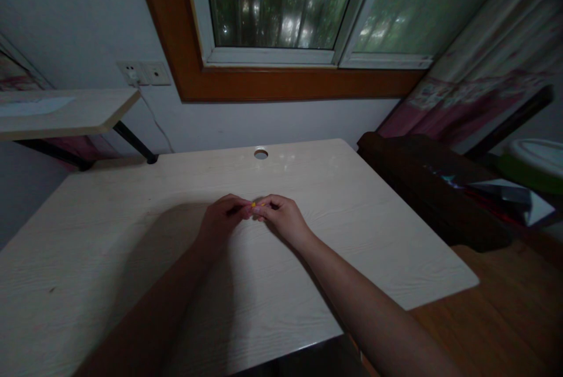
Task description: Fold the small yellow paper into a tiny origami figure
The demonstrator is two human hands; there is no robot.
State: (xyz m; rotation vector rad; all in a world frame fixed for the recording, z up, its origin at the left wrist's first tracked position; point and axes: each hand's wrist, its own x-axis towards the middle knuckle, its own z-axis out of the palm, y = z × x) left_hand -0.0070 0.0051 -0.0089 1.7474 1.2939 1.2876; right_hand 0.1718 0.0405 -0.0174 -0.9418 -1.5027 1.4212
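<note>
Over the middle of a pale wood-grain desk [303,283], my two hands meet fingertip to fingertip. A tiny yellow piece [253,205] shows between them, mostly covered by the fingers and too small to name. My left hand [223,217] is closed in a pinch at its left side. From the right, my right hand [281,213] pinches at the same spot, with a bit of orange-yellow showing by its fingers. Which hand bears the piece I cannot tell.
A round cable hole [261,155] lies beyond my hands. A raised shelf [65,113] on black legs stands at the back left. Behind the desk are a wall socket [143,73] and a window [281,7]. Dark furniture [422,189] borders the right edge.
</note>
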